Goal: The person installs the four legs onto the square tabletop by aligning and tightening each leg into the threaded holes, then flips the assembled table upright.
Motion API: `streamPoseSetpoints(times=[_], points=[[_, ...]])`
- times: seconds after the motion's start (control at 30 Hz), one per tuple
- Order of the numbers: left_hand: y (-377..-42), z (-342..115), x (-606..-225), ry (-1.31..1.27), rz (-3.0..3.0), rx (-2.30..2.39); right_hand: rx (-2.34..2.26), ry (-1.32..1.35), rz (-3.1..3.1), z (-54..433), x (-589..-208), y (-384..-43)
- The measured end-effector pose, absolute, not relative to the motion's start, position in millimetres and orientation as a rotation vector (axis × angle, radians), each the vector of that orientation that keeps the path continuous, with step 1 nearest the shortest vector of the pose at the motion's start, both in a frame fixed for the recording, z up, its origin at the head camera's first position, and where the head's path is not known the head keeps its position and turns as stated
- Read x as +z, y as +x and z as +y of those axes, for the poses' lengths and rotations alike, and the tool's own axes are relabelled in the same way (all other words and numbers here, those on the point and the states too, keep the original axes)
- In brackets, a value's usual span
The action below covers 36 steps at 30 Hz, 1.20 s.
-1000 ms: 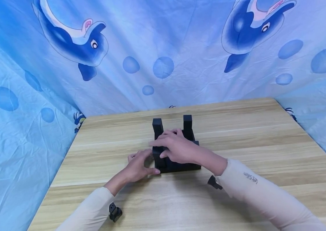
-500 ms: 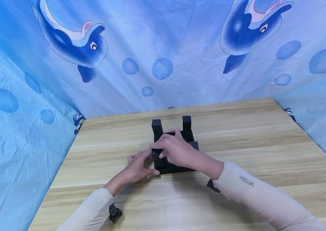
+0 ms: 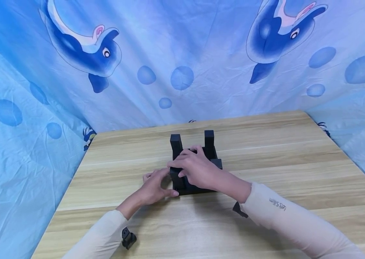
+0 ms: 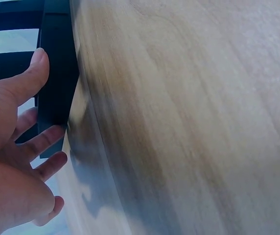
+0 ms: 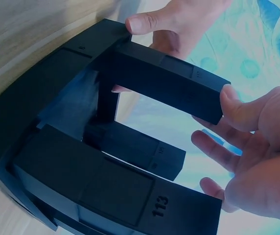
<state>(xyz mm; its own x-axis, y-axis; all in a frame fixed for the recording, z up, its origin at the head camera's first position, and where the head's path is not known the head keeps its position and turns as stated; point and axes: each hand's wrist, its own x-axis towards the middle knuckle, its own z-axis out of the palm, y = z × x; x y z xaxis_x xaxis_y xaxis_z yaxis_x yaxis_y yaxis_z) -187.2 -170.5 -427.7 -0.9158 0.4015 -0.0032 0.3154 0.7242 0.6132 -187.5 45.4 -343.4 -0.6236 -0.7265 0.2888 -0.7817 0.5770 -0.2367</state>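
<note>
A black frame [image 3: 198, 190] rests on the table, with several square posts standing up from its base. In the right wrist view, "113" is marked on one post [image 5: 125, 188]. My left hand [image 3: 153, 189] holds the base at its near left corner, thumb on the front edge and fingers along the left side. In the left wrist view, the thumb [image 4: 37, 66] lies against the black base [image 4: 59, 83]. My right hand [image 3: 198, 169] reaches over the frame and pinches the top of the near left post [image 3: 178, 181], thumb on one side, fingers on the other.
The frame stands mid-table on a wood-grain tabletop [image 3: 282, 151]. Blue curtains [image 3: 182, 46] with dolphins and bubbles hang behind the table and along both sides. Small black devices [image 3: 128, 238] sit at both wrists.
My right hand has shifted slightly left and its fingers have drawn in around the top of the near left post. The left hand and the frame look unmoved.
</note>
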Motion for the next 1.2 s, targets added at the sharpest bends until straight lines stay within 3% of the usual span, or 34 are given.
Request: streamPoseSetpoints(times=[0.77,1.2], points=[[-187,-182,-422,0.763,2.931,0.971,0.654,1.102,-2.626,122,-325,-200],[-193,-182,-423,0.832,3.071,0.644,0.679,0.937,-2.753,162,-360,-218]])
